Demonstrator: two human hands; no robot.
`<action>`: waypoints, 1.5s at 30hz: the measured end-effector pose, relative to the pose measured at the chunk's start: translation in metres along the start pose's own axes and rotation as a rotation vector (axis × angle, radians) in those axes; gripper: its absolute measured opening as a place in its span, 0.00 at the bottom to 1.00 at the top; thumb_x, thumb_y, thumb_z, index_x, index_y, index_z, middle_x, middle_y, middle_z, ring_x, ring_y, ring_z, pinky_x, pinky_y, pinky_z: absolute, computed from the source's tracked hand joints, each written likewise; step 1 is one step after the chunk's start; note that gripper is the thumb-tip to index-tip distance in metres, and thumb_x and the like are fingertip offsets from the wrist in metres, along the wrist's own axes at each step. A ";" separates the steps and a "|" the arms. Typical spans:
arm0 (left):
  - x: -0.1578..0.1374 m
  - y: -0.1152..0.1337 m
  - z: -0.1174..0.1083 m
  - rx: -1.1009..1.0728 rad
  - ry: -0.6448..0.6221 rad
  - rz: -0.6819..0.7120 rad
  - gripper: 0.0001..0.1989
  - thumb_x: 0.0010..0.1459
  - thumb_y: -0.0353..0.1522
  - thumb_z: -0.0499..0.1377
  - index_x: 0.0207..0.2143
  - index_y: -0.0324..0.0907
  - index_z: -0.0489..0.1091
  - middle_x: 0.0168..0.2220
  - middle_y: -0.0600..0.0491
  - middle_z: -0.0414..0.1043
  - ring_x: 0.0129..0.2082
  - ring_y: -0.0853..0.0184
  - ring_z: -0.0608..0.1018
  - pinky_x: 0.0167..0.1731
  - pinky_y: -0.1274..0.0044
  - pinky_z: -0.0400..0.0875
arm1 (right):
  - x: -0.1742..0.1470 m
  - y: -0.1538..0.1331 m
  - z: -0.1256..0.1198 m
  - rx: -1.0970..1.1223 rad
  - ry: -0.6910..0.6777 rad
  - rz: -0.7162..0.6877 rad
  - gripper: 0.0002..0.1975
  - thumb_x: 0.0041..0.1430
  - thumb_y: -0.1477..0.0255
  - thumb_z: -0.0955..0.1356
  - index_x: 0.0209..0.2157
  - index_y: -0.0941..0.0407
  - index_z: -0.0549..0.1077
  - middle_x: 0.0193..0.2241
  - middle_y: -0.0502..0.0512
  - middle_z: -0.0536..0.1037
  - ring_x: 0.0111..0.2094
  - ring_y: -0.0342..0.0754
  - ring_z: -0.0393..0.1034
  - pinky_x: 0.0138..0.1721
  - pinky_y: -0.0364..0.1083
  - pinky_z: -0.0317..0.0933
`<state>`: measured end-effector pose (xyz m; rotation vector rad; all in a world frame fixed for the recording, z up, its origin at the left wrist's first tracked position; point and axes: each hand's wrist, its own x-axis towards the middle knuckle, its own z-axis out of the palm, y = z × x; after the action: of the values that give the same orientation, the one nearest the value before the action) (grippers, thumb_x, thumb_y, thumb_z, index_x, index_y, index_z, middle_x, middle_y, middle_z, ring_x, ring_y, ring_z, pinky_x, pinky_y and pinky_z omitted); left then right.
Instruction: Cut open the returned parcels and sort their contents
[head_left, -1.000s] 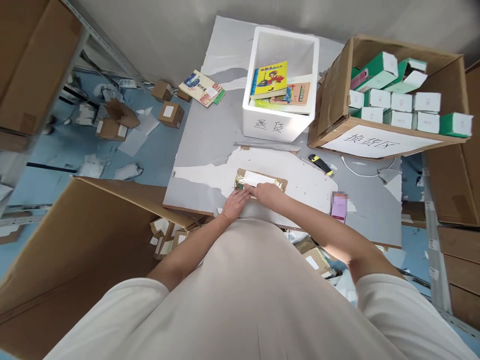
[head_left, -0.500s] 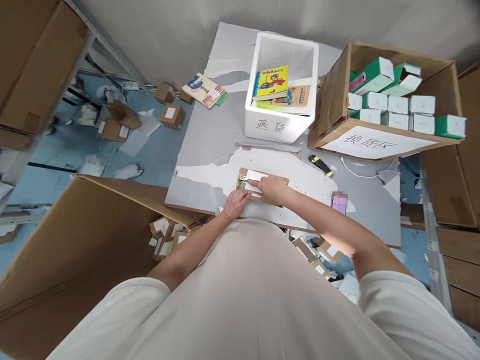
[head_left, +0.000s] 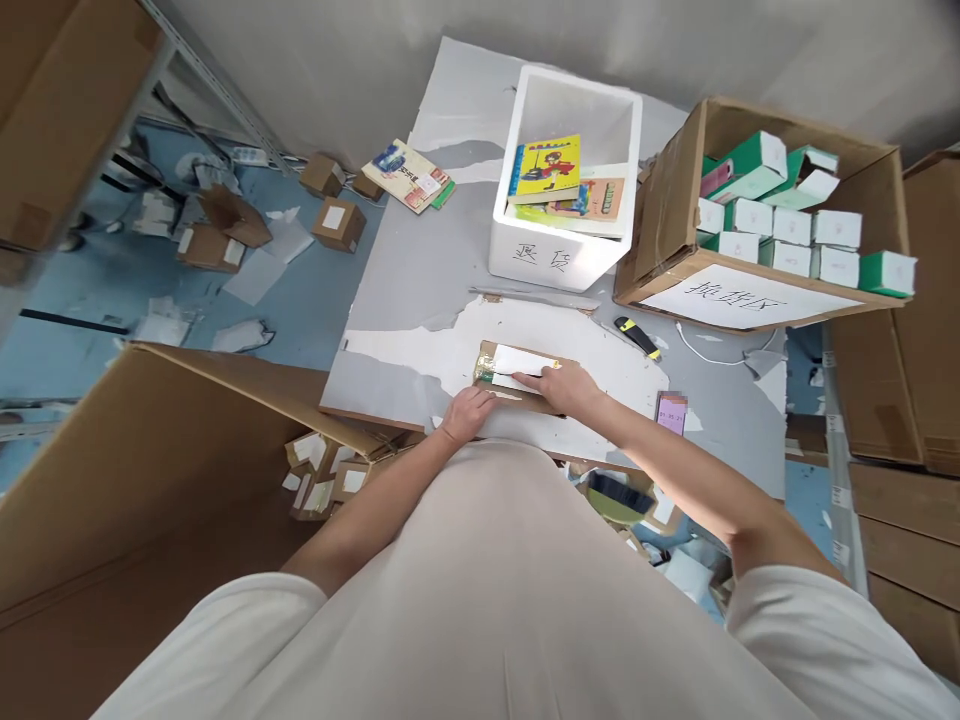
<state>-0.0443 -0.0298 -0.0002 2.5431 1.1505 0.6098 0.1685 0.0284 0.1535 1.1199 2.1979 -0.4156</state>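
Observation:
A small flat cardboard box (head_left: 538, 400) lies near the table's front edge. It has a white label (head_left: 525, 360) on top and shiny tape at its left end. My left hand (head_left: 469, 413) grips the box's near left corner, fingers bent and close together. My right hand (head_left: 568, 388) rests over the right half, index finger stretched along the label and the other fingers curled. A small yellow-orange spot shows by its knuckles; I cannot tell what it is. Beyond the box to the right lies a black and yellow box cutter (head_left: 637, 338).
A white foam bin (head_left: 555, 250) holds books; a carton (head_left: 664, 215) holds green and white boxes. Books (head_left: 405, 176) lie at the left, a phone (head_left: 671, 412) at the right. A large open carton (head_left: 187, 480) stands left; a blurred green and black object (head_left: 619, 498) is below the table.
My right hand has slid right along the label, uncovering more of it. My left hand stays at the box's corner. A green and black object has appeared below the table edge.

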 end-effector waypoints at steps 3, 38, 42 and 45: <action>-0.001 -0.001 -0.002 -0.025 -0.008 -0.011 0.18 0.66 0.26 0.43 0.41 0.44 0.73 0.36 0.49 0.77 0.33 0.67 0.74 0.35 0.71 0.68 | -0.026 0.031 0.026 -0.005 -0.033 0.051 0.36 0.64 0.82 0.54 0.68 0.40 0.45 0.45 0.64 0.76 0.39 0.53 0.76 0.36 0.48 0.63; 0.045 0.015 -0.035 0.030 -0.067 -0.113 0.28 0.52 0.44 0.63 0.53 0.42 0.66 0.51 0.39 0.69 0.53 0.48 0.70 0.51 0.59 0.64 | -0.106 0.025 0.186 1.383 0.529 0.570 0.34 0.64 0.58 0.57 0.69 0.52 0.45 0.35 0.54 0.73 0.24 0.42 0.67 0.24 0.44 0.67; 0.082 0.001 -0.037 0.062 -0.214 -0.066 0.58 0.37 0.56 0.67 0.64 0.36 0.52 0.66 0.33 0.50 0.65 0.39 0.55 0.61 0.53 0.50 | -0.086 0.004 0.177 1.682 0.520 0.554 0.38 0.60 0.54 0.61 0.68 0.51 0.48 0.32 0.50 0.70 0.21 0.39 0.63 0.19 0.41 0.63; 0.098 -0.009 -0.031 0.064 -0.351 -0.044 0.67 0.30 0.60 0.67 0.66 0.35 0.48 0.67 0.32 0.46 0.67 0.38 0.50 0.63 0.50 0.40 | -0.079 -0.003 0.174 1.728 0.479 0.528 0.38 0.59 0.56 0.61 0.68 0.50 0.49 0.32 0.50 0.70 0.20 0.38 0.63 0.18 0.40 0.62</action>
<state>-0.0068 0.0538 0.0479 2.5343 1.1087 0.1077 0.2687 -0.1142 0.0742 2.7028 1.3215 -2.1169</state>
